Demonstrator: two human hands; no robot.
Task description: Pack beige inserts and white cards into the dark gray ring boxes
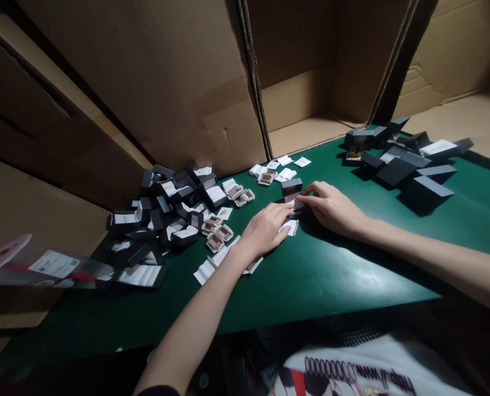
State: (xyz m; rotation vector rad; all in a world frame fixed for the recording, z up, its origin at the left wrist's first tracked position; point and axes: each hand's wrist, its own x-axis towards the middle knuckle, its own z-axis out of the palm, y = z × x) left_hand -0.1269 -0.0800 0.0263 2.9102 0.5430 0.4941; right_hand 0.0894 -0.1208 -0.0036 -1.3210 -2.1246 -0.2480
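A small black hinged box [291, 186] stands with its lid raised on the green table, a white insert showing inside. My left hand [267, 228] grips its near left side, fingers pressed together. From the right, my right hand [331, 206] pinches the box at its inner edge, by the insert. Under my left fingertips lies a small white folded piece [291, 227]. More white folded liners [207, 270] lie partly behind my left forearm. My fingers hide part of the box.
Black boxes with white liners are heaped [137, 220] at the left. More black boxes [397, 165] lie at the back right. White and brown inserts [218, 236] are scattered between. Cardboard walls [195, 77] border the table [344, 280]. A clear plastic container [55, 267] intrudes at far left.
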